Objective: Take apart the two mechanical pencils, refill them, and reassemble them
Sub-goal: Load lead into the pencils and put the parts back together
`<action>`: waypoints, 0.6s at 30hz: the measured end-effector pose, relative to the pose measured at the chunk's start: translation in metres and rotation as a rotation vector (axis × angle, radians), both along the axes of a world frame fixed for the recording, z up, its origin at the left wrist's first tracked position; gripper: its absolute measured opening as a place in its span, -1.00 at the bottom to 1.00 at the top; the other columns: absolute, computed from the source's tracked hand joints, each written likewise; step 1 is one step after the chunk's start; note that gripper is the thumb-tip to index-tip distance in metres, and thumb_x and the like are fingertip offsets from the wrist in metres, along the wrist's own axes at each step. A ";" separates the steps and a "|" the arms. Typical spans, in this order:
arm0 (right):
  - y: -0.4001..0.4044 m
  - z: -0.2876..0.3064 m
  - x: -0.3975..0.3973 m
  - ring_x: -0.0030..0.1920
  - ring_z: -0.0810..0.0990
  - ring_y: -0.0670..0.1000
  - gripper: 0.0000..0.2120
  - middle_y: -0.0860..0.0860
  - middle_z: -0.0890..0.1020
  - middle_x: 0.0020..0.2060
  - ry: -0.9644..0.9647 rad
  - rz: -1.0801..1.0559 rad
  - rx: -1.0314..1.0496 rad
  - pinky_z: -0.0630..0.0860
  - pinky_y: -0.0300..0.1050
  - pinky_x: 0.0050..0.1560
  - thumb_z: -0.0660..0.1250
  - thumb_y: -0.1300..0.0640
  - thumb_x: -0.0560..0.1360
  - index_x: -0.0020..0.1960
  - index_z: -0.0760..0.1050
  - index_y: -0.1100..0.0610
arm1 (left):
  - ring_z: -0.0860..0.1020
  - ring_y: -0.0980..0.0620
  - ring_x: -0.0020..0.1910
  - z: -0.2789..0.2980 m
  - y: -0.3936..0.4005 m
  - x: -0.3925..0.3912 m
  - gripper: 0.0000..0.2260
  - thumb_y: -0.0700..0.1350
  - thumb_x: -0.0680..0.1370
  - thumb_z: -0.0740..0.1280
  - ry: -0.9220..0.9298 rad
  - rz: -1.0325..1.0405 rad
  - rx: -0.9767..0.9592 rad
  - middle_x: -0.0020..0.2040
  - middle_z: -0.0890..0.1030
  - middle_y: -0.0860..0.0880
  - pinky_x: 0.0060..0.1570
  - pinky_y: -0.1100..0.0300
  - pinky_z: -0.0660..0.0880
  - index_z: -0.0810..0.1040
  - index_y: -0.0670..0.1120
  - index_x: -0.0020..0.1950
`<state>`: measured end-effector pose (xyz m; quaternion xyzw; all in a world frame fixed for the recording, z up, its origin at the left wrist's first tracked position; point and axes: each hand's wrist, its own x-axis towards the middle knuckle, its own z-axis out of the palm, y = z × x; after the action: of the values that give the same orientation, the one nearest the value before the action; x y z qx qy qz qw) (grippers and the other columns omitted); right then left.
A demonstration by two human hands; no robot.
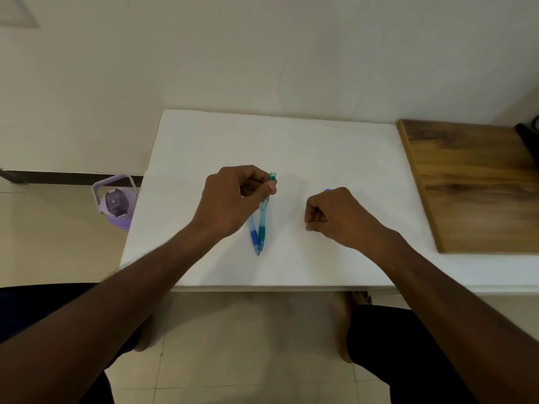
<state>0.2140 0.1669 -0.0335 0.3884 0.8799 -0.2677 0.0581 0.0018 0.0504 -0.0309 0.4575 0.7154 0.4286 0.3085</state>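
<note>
Our left hand (230, 199) pinches the upper end of the green pencil (264, 212) between thumb and fingertips, just below its green cap (273, 176); the pencil points down toward us, its tip near the table (335, 147). The blue pencil (254, 236) runs alongside it, tips nearly meeting, its upper part hidden behind the left hand, so we cannot tell whether that grip also carries it. Our right hand (338, 217) rests on the table well apart from the pencils, fingers curled into a fist; a small blue piece (327, 190) shows at its far edge, but we cannot tell whether the hand encloses it. We judge the step in hand as early disassembly: the green pencil appears intact with its cap on, and the blue piece may be the blue pencil's cap. The next move calls for steadying the green barrel while pulling its cap straight off. The table is white and stands against a pale wall; a wooden board (472, 185) lies at its right end, and a purple water bottle (116, 204) stands on the tiled floor to the left.
</note>
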 end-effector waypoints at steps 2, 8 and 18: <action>0.001 0.010 -0.007 -0.27 0.67 -0.12 -0.91 -0.12 0.68 -0.27 0.180 -0.100 -0.026 0.57 -0.31 -0.16 0.58 0.18 0.50 -0.09 0.67 0.10 | 0.71 0.22 -0.12 -0.001 0.000 0.002 -0.92 0.02 0.59 0.49 0.025 -0.029 0.016 -0.14 0.75 0.20 -0.02 0.28 0.66 0.75 0.05 0.02; -0.004 0.029 -0.024 -0.14 0.79 -0.05 -0.89 -0.06 0.80 -0.16 0.745 -0.417 -0.273 0.66 -0.27 -0.06 0.61 0.14 0.47 -0.02 0.75 0.10 | 0.66 0.34 -0.14 -0.002 0.000 0.008 -0.92 0.00 0.59 0.49 0.136 -0.098 0.038 -0.19 0.69 0.32 -0.11 0.56 0.47 0.75 0.05 0.05; -0.008 0.023 -0.027 -0.16 0.79 -0.05 -0.88 -0.09 0.79 -0.17 0.690 -0.325 -0.220 0.71 -0.15 0.01 0.61 0.11 0.48 0.00 0.74 0.09 | 0.59 0.49 -0.15 -0.005 0.000 0.008 -0.97 -0.02 0.58 0.51 0.216 -0.122 0.092 -0.26 0.59 0.43 -0.13 0.64 0.38 0.74 0.08 0.00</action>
<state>0.1870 0.1590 -0.0105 0.4014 0.7407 -0.4809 -0.2427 0.0098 0.0506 -0.0358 0.5574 0.6947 0.3897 0.2341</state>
